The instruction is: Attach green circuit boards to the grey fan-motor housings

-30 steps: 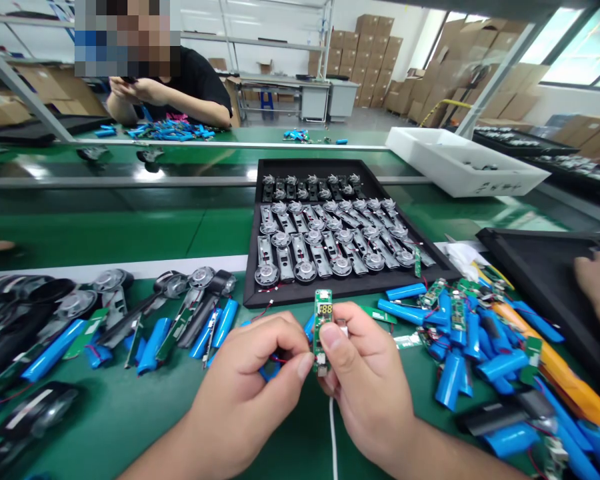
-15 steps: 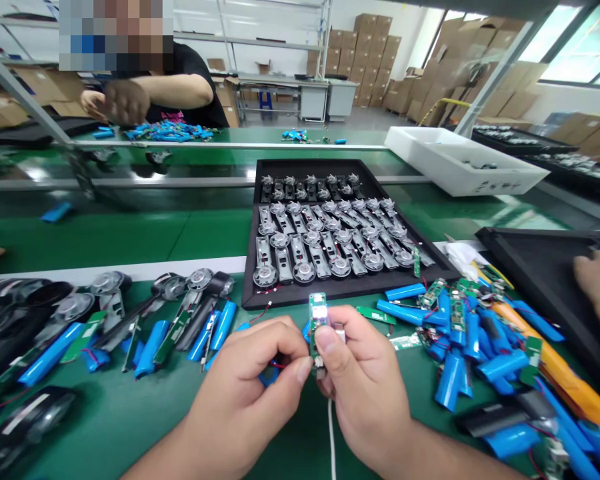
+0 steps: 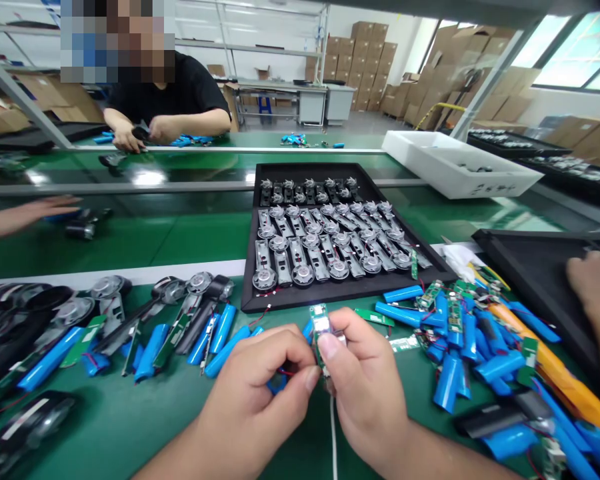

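While our right hand (image 3: 367, 373) clamps the green circuit board (image 3: 319, 319) between thumb and fingers, our left hand (image 3: 263, 393) pinches a red wire (image 3: 286, 372) beside it. We hold the board above the green table (image 3: 145, 420), on the near side of the black tray (image 3: 287, 300) — a white cable (image 3: 334, 433) hangs below our right hand.

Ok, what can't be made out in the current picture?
All in the head view:
Circuit board: partly covered by the right hand; its display is washed out by glare.
Left hand: its fingers hide whatever they pinch.
White cable: upper stretch behind the right hand, lower end past the bottom edge.
White bin: side markings too small to read.
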`<state>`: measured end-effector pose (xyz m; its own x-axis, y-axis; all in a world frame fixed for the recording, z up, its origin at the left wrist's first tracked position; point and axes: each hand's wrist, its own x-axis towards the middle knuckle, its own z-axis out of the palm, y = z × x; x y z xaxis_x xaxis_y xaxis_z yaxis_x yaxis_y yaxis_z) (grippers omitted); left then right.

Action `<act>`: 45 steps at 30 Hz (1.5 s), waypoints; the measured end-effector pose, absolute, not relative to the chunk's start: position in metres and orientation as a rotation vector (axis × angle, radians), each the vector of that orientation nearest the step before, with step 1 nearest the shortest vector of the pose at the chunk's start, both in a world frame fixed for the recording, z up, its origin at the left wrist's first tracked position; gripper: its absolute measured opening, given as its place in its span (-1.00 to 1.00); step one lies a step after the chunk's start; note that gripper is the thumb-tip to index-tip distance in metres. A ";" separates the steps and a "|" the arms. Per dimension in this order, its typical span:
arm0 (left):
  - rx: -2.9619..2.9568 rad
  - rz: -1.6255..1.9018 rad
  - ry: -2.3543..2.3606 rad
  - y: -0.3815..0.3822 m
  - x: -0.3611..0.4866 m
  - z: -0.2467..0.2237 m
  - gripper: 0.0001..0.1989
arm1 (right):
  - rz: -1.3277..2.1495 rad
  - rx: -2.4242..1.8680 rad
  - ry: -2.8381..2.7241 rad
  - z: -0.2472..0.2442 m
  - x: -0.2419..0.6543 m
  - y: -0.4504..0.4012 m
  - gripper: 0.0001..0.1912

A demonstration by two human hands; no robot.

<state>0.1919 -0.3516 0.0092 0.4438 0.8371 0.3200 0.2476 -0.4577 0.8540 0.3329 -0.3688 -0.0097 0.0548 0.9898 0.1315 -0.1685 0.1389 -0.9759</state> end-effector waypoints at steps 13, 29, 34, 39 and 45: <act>1.928 0.951 0.950 -0.350 0.192 0.012 -0.78 | 1.162 -1.016 -1.109 -0.010 0.332 -0.368 -0.78; 1.915 0.950 0.960 -0.350 0.192 0.014 -0.78 | 1.179 -0.992 -1.104 -0.009 0.331 -0.367 -0.76; 1.917 0.938 0.972 -0.349 0.193 0.013 -0.77 | 1.189 -0.981 -1.116 -0.011 0.331 -0.370 -0.79; 1.925 0.956 0.968 -0.348 0.192 0.015 -0.79 | 1.147 -0.997 -1.169 -0.016 0.330 -0.369 -0.81; 1.916 0.976 0.969 -0.348 0.193 0.015 -0.79 | 1.173 -0.993 -1.142 -0.020 0.328 -0.371 -0.79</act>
